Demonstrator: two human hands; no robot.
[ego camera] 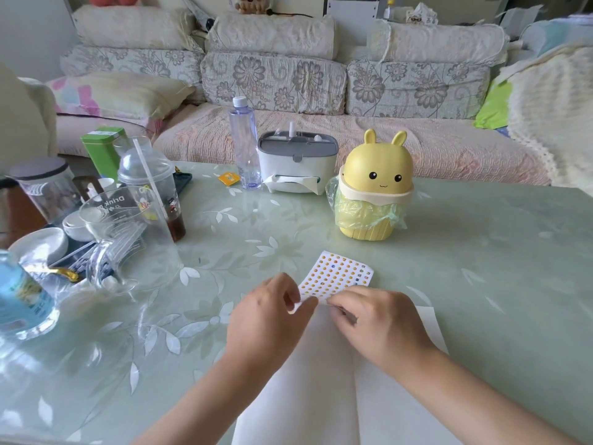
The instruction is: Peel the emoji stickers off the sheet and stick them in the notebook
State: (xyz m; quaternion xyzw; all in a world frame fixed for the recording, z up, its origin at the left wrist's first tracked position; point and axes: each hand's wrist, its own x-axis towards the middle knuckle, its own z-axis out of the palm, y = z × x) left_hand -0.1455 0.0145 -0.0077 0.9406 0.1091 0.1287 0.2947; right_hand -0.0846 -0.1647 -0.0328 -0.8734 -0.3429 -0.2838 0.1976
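The left hand (269, 313) and right hand (382, 319) pinch the sticker sheet (338, 274) over the notebook (321, 374); a rabbit bin (375, 187) stands farther off on the green table (487, 252), sofa (276, 78) behind.

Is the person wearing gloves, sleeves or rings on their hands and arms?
No gloves and no sleeves. The left hand and the right hand are bare, and no ring shows on the fingers. The left arm and the right arm are bare too, right to the picture's edge, with no watch or bracelet.
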